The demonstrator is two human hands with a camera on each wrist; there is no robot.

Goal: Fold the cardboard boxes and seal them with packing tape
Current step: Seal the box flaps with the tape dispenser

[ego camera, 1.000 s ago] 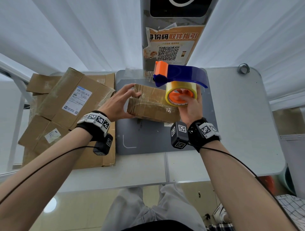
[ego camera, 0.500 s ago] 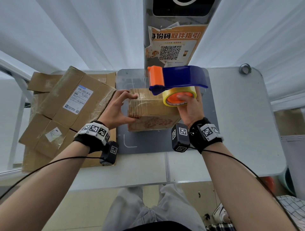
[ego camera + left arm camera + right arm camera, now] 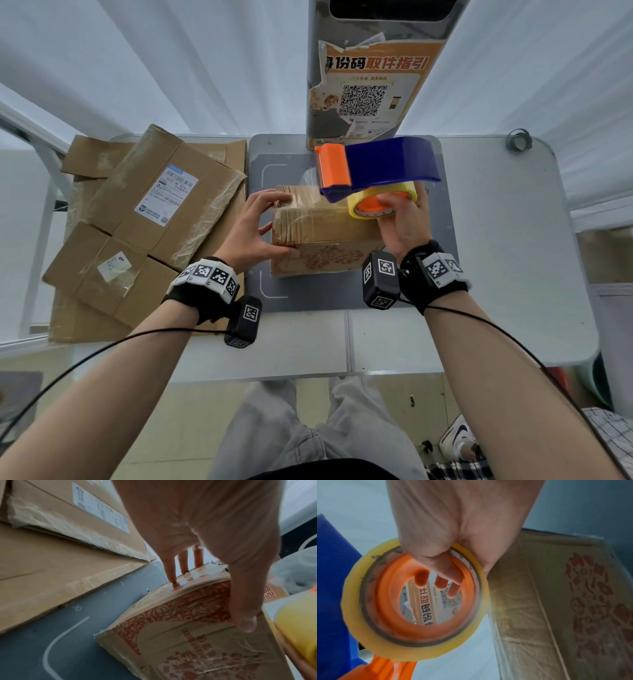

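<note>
white curtains (image 3: 171, 68); white table (image 3: 513, 240); grey mat (image 3: 308, 298); kiosk poster (image 3: 370, 92); beige floor (image 3: 191, 428)

On the counter (image 3: 496, 240) before us lies a mat (image 3: 301, 298), with a box (image 3: 325, 236) on it. Left of the mat we see flattened boxes (image 3: 137, 222) stacked. Behind the mat stands a kiosk (image 3: 373, 85). A tape dispenser (image 3: 380, 171) sits above the box's right end.

Glossy taped cardboard box (image 3: 322, 236), smooth plastic tape dispenser (image 3: 387, 164)
</note>
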